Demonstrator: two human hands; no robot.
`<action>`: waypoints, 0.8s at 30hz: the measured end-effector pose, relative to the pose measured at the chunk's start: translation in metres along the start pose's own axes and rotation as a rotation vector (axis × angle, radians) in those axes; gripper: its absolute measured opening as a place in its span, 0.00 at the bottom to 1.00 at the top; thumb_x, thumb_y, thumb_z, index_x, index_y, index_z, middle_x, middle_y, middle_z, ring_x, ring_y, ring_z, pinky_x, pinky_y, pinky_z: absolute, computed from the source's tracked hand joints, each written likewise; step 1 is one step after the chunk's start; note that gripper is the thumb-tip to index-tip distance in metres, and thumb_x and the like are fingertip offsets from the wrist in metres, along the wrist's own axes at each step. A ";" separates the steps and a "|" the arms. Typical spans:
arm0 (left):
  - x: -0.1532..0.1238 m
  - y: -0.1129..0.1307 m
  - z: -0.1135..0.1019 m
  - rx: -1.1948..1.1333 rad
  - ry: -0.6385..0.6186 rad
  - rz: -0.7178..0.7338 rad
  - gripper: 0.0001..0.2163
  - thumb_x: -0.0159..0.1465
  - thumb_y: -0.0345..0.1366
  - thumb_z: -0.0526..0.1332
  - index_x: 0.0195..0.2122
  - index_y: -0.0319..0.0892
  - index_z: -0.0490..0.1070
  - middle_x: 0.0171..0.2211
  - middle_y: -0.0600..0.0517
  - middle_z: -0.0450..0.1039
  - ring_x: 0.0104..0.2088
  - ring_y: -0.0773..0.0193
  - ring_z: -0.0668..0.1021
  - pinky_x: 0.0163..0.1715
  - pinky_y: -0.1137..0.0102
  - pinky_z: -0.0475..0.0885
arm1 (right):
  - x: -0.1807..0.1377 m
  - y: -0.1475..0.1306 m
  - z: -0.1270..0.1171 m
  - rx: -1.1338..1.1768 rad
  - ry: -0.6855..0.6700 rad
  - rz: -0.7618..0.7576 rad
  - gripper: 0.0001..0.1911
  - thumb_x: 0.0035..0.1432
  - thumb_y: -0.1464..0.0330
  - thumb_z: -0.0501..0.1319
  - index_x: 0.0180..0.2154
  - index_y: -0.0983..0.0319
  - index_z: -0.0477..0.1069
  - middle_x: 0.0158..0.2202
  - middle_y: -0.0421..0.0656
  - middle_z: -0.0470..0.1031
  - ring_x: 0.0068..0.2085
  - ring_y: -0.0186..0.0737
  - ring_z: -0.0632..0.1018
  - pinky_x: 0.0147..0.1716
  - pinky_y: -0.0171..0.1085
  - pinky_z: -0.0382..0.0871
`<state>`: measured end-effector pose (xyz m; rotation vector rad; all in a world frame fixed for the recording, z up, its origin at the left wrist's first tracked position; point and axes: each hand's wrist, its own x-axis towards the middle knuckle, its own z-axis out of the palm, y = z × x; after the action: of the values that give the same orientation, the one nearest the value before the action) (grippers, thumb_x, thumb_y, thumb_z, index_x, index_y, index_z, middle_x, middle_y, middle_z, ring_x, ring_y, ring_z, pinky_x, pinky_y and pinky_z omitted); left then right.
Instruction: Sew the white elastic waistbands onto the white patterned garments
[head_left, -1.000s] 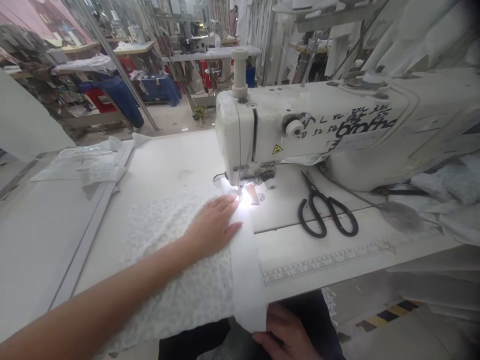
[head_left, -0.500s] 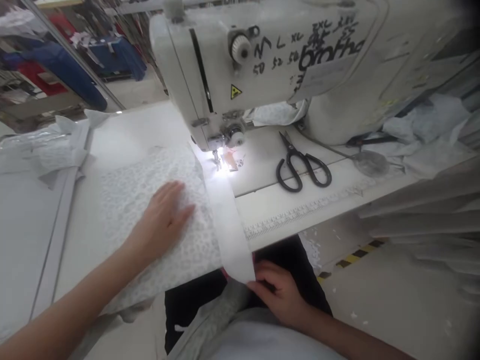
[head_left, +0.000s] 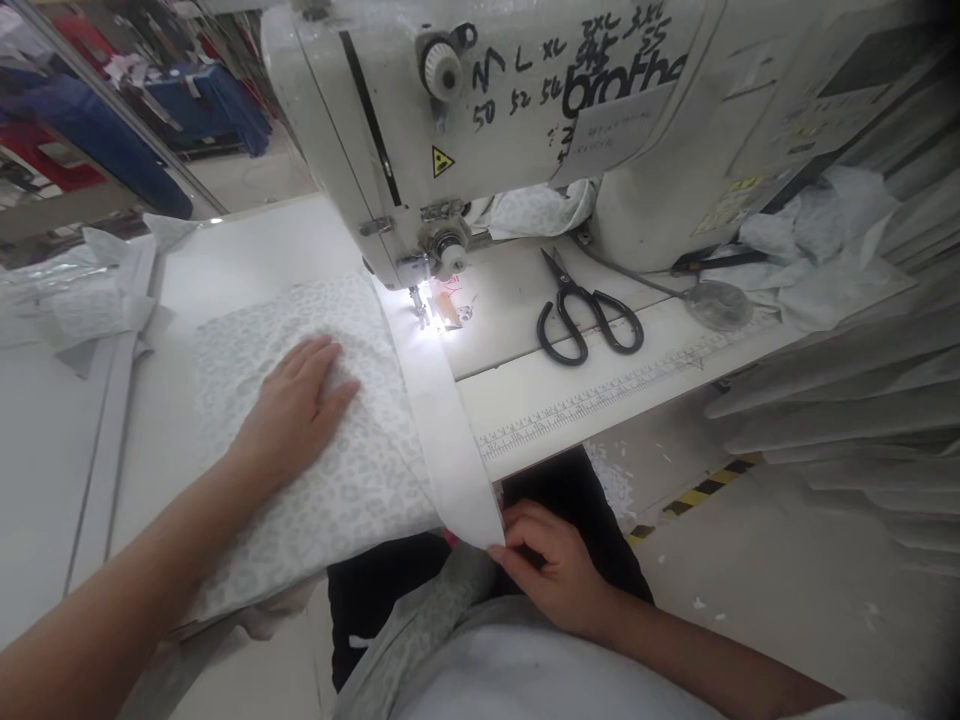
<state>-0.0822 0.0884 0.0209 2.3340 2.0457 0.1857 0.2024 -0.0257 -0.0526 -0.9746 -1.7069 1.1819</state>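
My left hand [head_left: 296, 400] lies flat with fingers stretched on a pale leopard-print fabric [head_left: 352, 480] spread over the sewing table [head_left: 247, 250]. A plain white band [head_left: 439, 420] runs along the fabric's right edge, from under the lit needle of the white sewing machine [head_left: 487, 110] down past the table's front edge. My right hand [head_left: 555, 570] is below that edge, fingers pinched on the band's lower end. More fabric hangs into my lap.
Black scissors [head_left: 585, 320] lie on the table right of the needle, above a printed ruler strip [head_left: 600, 400]. Loose white cloth [head_left: 817, 250] is piled at the far right. Folded pieces [head_left: 82, 300] sit at the left. Other workstations stand beyond.
My left hand has slid back from beside the needle to the middle of the printed fabric. My right hand has come up to the band's end, and my view has tilted down.
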 end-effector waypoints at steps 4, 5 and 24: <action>0.004 -0.001 -0.001 0.007 -0.010 -0.005 0.23 0.67 0.43 0.47 0.59 0.36 0.53 0.61 0.46 0.52 0.62 0.56 0.53 0.61 0.57 0.51 | 0.002 -0.001 0.001 -0.039 -0.019 -0.007 0.10 0.57 0.73 0.56 0.23 0.62 0.62 0.28 0.41 0.67 0.31 0.34 0.70 0.28 0.33 0.65; 0.005 -0.002 -0.001 0.004 -0.019 -0.006 0.23 0.67 0.43 0.46 0.60 0.35 0.53 0.62 0.46 0.51 0.62 0.55 0.53 0.61 0.56 0.52 | 0.003 -0.002 0.001 -0.057 -0.021 -0.010 0.11 0.57 0.73 0.56 0.23 0.62 0.61 0.27 0.41 0.67 0.30 0.34 0.69 0.28 0.33 0.65; -0.052 0.072 0.006 -0.236 -0.090 0.300 0.20 0.65 0.42 0.51 0.57 0.45 0.58 0.59 0.47 0.57 0.61 0.50 0.56 0.54 0.45 0.59 | 0.034 -0.036 -0.029 -0.421 -0.357 -0.586 0.06 0.58 0.77 0.55 0.37 0.66 0.70 0.30 0.45 0.73 0.35 0.40 0.71 0.35 0.39 0.70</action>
<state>-0.0169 0.0279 0.0189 2.4343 1.5319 0.3046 0.2123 0.0054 -0.0053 -0.4366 -2.3768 0.6411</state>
